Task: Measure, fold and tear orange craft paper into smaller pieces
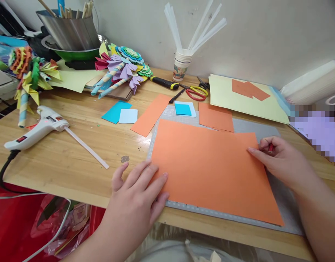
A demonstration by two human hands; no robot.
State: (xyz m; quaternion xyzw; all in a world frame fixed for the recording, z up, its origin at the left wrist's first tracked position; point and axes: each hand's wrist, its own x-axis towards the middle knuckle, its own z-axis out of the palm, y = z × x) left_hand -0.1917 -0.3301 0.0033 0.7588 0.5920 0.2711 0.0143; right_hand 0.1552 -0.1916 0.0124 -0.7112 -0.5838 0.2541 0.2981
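A large orange sheet of paper (208, 171) lies on a grey cutting mat (284, 203) in front of me. My left hand (140, 196) rests with spread fingers on the sheet's left edge. At the right edge, my right hand (282, 160) is closed round a thin red pencil-like stick (271, 148), of which only a short end shows. Its thumb touches the orange sheet. Beyond the sheet lie an orange paper square (216, 116), an orange strip (151, 115) and a small blue square on a white one (184, 108).
A white glue gun (39, 127) with its glue stick lies at left. Behind are paper flowers (123, 69), a utility knife (164, 83), scissors (196, 94) and a paper cup (181, 67) of glue sticks. Pale yellow sheets (246, 103) lie at the back right.
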